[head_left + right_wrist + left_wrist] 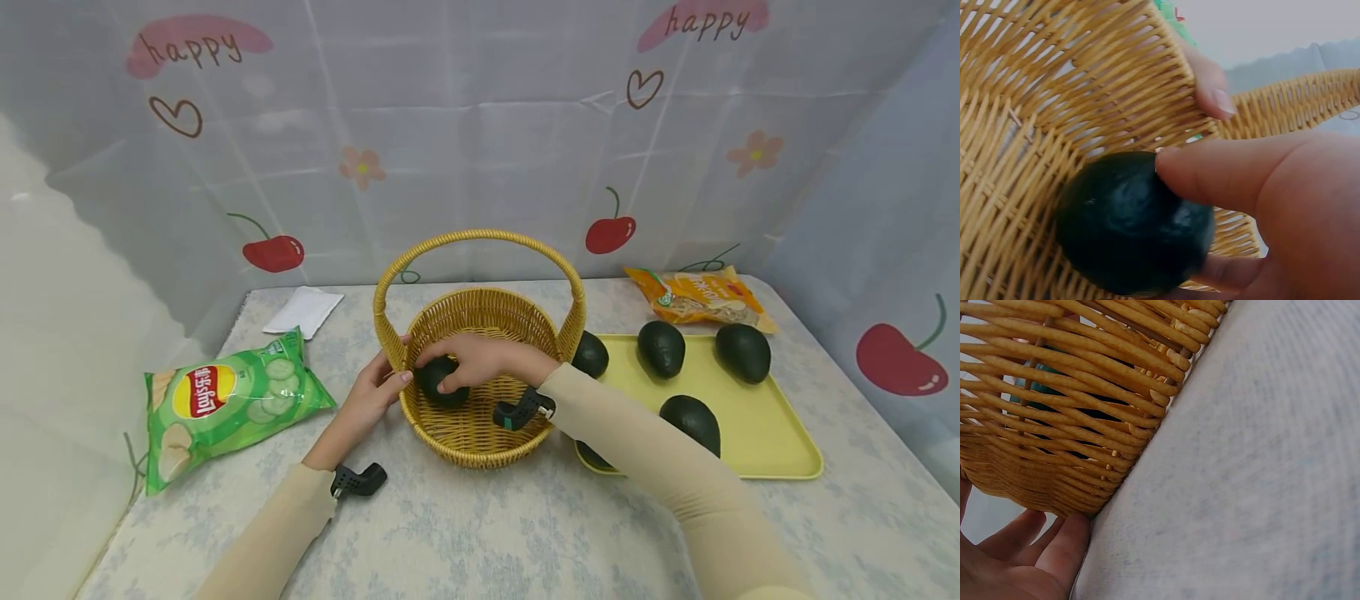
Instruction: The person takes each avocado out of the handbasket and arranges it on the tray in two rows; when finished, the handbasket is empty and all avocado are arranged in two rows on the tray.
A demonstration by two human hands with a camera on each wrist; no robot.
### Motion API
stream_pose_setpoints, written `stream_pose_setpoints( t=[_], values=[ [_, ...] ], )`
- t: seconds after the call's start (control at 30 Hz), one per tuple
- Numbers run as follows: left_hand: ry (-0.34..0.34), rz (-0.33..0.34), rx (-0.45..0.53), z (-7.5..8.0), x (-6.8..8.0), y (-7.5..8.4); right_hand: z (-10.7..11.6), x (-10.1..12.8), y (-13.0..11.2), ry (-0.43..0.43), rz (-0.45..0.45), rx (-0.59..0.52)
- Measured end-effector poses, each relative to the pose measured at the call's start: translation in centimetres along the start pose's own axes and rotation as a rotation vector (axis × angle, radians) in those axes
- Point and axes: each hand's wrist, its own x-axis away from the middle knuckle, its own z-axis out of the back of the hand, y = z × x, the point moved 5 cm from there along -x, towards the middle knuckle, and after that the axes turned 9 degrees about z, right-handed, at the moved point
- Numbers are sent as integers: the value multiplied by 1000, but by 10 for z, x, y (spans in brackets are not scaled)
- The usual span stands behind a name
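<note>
A round yellow wicker basket (480,460) with a tall arched handle stands on the table in the middle of the head view. Inside it, against its left wall, my right hand (476,358) grips a dark green avocado (441,383). The right wrist view shows the thumb on the top of this avocado (1135,219), other fingers partly hidden behind it. At the basket's left side, my left hand (371,393) holds the wall near the handle's base, thumb at the rim and fingers outside. Those fingers (1063,556) touch the weave low down in the left wrist view.
To the right, a yellow tray (761,425) bears several avocados (742,352), some partly hidden by the right sleeve. Behind it lies an orange food packet (701,297). A green chip bag (232,400) and a white packet (303,311) lie left of the basket.
</note>
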Motion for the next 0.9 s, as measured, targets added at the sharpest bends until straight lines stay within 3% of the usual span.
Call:
stream_pose_setpoints(
  t=[0.9],
  values=[
    [-1, -1, 0, 0, 1, 0, -6, 0, -2, 2, 19, 27]
  ],
)
